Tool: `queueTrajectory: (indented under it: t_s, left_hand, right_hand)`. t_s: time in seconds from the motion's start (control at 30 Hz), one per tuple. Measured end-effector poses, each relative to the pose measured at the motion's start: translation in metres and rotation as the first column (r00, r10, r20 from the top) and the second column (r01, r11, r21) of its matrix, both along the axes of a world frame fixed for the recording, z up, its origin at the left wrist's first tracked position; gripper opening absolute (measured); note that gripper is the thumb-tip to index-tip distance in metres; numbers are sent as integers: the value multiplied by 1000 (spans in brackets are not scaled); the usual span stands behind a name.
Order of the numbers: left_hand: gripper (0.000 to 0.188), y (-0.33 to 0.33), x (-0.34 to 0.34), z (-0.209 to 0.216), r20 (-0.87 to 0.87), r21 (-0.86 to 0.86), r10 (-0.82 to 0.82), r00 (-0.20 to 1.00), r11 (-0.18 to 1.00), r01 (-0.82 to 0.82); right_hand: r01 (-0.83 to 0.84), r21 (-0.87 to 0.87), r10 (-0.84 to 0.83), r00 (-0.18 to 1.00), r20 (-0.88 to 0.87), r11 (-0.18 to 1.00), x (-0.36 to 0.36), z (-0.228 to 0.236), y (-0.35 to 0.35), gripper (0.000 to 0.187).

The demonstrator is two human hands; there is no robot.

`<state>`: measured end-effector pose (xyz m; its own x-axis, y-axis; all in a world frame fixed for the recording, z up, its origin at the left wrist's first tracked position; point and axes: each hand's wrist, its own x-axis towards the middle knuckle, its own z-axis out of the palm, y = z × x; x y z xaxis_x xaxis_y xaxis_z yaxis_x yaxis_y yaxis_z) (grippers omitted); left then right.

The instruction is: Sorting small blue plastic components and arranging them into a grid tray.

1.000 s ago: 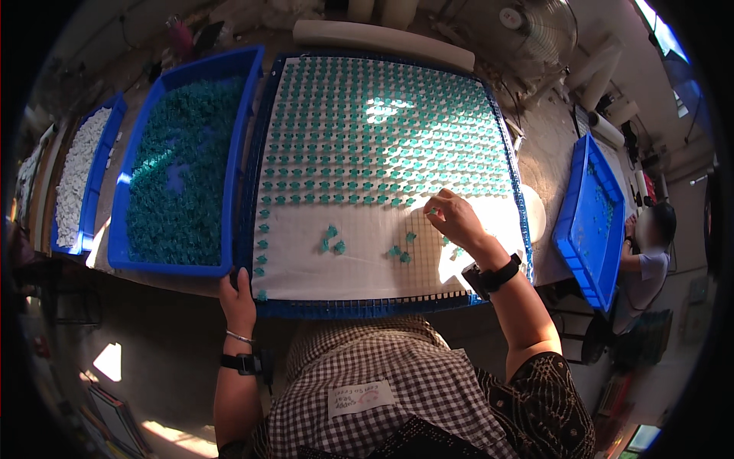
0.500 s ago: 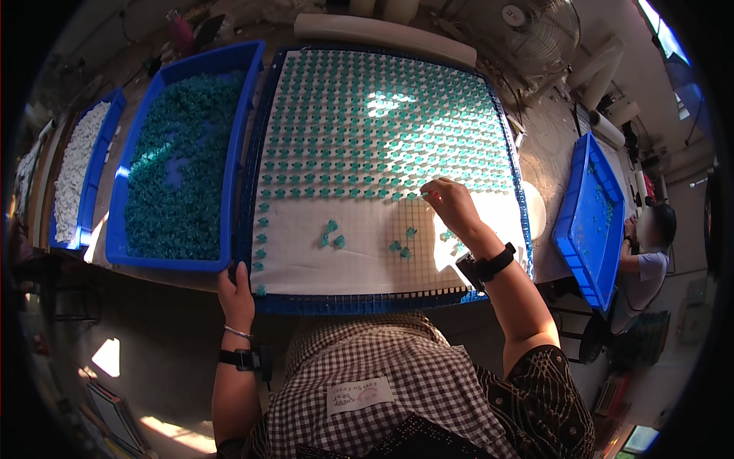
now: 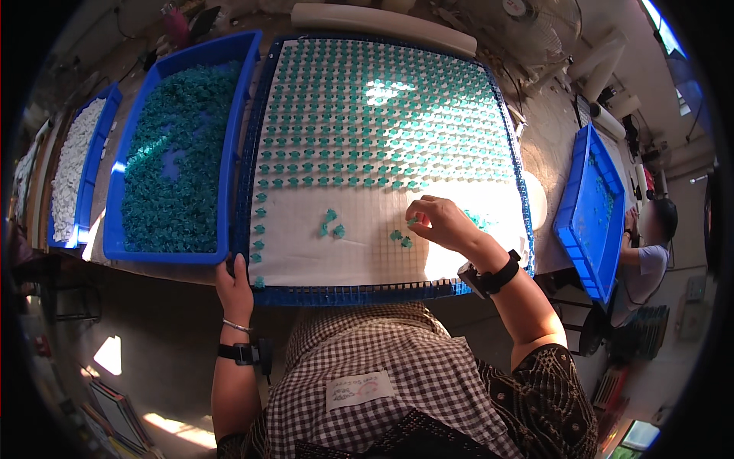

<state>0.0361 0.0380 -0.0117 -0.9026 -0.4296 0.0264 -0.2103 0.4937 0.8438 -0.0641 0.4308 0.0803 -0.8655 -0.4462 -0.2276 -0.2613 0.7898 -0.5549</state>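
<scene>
A white gridded sheet (image 3: 294,252) lies on a blue mesh-edged frame (image 3: 344,297). Rows of small teal flower-like pieces (image 3: 329,111) cover its far part. Above the sheet's bare near part, my right hand (image 3: 447,223) pinches one teal piece (image 3: 414,221) between thumb and fingertips. Loose teal pieces (image 3: 332,227) lie in small clusters on the near part, one just left of that hand. My left hand (image 3: 234,283) is closed at the frame's near left corner, beside the bin's corner. Something dark shows between its thumb and fingers; I cannot make it out.
A blue bin (image 3: 168,258) heaped with teal pieces stands at the left, a tray of white pieces (image 3: 76,164) beyond it. On the right is another blue bin (image 3: 585,252), with a co-worker (image 3: 650,256) beside it. A pale roll (image 3: 382,27) and a fan (image 3: 539,30) lie behind.
My right hand has come nearer and slightly left, from the last row of pieces to the loose clusters, and now pinches a piece there. My left hand has stayed at the corner.
</scene>
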Motion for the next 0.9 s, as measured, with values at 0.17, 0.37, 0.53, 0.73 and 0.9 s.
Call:
queueTrajectory:
  t_s: [0.17,0.37,0.53,0.73,0.9]
  left_hand:
    - [50,1,0,0,-5,-37,0,1000,999,0]
    - [51,2,2,2,35,-54,22,999,998,-20]
    - [51,3,1,5,25,-34,21,999,999,-20]
    - [51,4,0,7,20,-23,12,1000,1000,-12]
    - [50,2,0,4,9,-34,8,1000,999,-8]
  right_hand:
    - [107,12,-104,979,-174,994,-4,-3,17,14]
    - [136,-52,-142,983,-121,989,7,-10,17,13]
    - [107,-43,-111,988,-107,993,9,-6,19,11]
    - [228,-100,-245,946,-212,969,-16,-7,34,13]
    - [257,-93,-274,903,-331,962,-33,-19,46,15]
